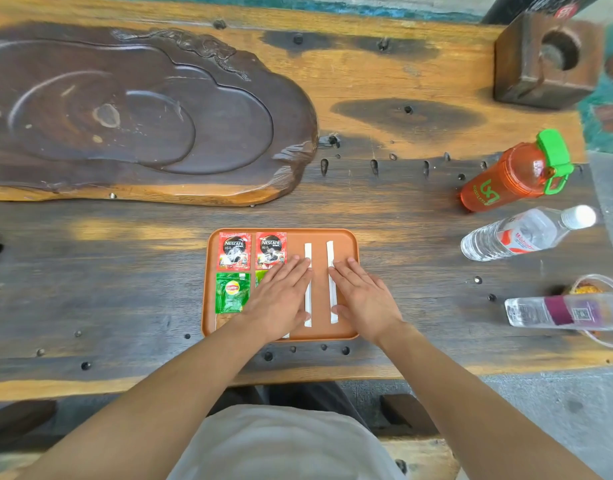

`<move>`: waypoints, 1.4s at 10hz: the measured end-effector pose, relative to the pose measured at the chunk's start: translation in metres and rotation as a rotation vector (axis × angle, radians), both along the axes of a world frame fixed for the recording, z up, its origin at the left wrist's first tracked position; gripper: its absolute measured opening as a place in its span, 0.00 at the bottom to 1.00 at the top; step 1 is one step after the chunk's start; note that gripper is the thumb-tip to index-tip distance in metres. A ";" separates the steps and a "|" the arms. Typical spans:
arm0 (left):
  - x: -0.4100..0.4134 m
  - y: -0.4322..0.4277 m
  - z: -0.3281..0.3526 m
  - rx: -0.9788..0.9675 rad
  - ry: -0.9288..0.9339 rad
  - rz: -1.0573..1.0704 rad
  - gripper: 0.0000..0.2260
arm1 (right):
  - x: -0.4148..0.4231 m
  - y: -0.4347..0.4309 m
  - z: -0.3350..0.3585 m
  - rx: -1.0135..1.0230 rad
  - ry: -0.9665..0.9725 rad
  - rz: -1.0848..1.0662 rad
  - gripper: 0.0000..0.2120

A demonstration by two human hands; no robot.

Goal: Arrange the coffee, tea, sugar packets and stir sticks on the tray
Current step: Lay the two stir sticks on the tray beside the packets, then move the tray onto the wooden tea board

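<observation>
An orange tray [346, 244] lies on the wooden table in front of me. Two red Nescafe coffee packets [234, 250] [271, 249] sit side by side in its far left corner. Below them lies a green Lipton tea packet [232, 292]; a second green packet [261, 277] is mostly hidden under my left hand [281, 299]. Two white wrapped stir sticks [308, 252] [330, 252] lie parallel on the tray's right half. My left hand rests flat beside the left stick. My right hand [362, 299] lies flat against the right stick. A brownish packet [223, 322] peeks out at the tray's near left.
A large dark carved wooden tea board [125, 116] fills the far left. At the right stand an orange bottle with a green lid [512, 174], a water bottle [519, 233] lying on its side, another bottle [564, 311] and a plastic cup [596, 289]. A wooden block [544, 60] sits far right.
</observation>
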State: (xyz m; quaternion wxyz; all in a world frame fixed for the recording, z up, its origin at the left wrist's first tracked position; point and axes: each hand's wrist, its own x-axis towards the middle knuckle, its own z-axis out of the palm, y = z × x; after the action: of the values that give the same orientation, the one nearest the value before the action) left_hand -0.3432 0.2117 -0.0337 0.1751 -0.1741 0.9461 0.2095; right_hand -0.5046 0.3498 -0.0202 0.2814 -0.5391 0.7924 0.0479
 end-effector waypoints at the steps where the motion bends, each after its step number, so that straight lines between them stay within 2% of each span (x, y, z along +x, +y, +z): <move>1: -0.001 0.000 0.001 0.006 0.007 0.010 0.38 | 0.000 0.000 0.001 0.002 -0.008 -0.009 0.38; 4: -0.001 0.001 0.000 0.004 0.004 0.020 0.38 | 0.001 0.001 0.004 -0.008 -0.029 -0.023 0.38; 6: 0.003 -0.002 0.008 0.017 0.045 0.061 0.37 | -0.001 0.005 0.007 -0.141 -0.087 -0.135 0.35; 7: 0.018 -0.012 0.019 0.006 0.100 0.172 0.35 | -0.004 0.015 0.006 -0.243 -0.111 -0.335 0.28; 8: 0.048 -0.030 0.029 -0.040 0.152 0.421 0.29 | -0.004 0.023 0.004 -0.272 -0.185 -0.611 0.22; 9: 0.083 -0.049 0.030 -0.055 0.158 0.729 0.21 | -0.001 0.028 0.000 -0.209 -0.244 -0.769 0.20; 10: 0.109 -0.059 0.023 0.007 0.060 0.943 0.15 | 0.004 0.034 -0.006 -0.155 -0.303 -0.815 0.18; 11: 0.121 -0.061 0.014 0.114 0.008 0.975 0.15 | 0.010 0.036 -0.007 -0.144 -0.346 -0.842 0.17; 12: 0.120 -0.057 0.014 0.190 0.058 0.924 0.15 | 0.014 0.033 -0.004 -0.163 -0.355 -0.888 0.18; 13: 0.118 -0.055 0.020 0.250 0.112 0.956 0.16 | 0.017 0.030 0.000 -0.171 -0.370 -0.928 0.19; 14: 0.120 -0.057 0.027 0.396 0.157 1.069 0.21 | 0.021 0.028 0.006 -0.200 -0.410 -0.970 0.19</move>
State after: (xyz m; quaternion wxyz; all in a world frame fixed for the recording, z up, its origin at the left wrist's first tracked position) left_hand -0.2233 0.1546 -0.0069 0.0033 -0.5759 0.6796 0.4544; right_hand -0.4834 0.3777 -0.0138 0.3675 -0.1332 0.8801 -0.2696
